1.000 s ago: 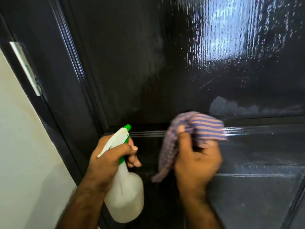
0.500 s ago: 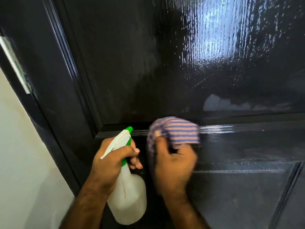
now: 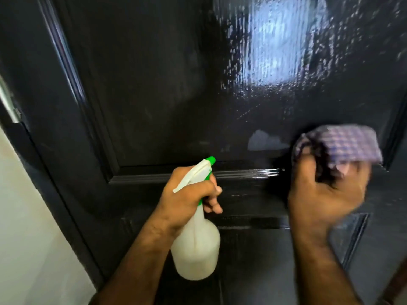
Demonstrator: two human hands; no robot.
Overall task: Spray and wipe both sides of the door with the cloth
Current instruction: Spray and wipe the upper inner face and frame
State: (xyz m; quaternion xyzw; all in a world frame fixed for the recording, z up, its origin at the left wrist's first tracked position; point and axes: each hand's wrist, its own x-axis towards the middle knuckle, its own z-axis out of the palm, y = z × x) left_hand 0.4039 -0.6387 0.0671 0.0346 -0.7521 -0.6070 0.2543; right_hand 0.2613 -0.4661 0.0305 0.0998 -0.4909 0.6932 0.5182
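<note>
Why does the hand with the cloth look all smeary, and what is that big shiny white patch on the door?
In the head view, the right hand and the checked cloth look smeared with motion blur, while the left hand gripping the spray bottle looks sharper. The white patch is glare, light bouncing off the glossy dark door, speckled as if wet.

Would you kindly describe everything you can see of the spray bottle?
The spray bottle is translucent white plastic with a rounded body, narrow neck, white trigger head and green nozzle tip and collar. Its body looks cloudy; any fill level is unclear. It hangs roughly upright, nozzle aimed at the dark door. Only the left hand touches it, gripping the neck just under the trigger head.
</note>
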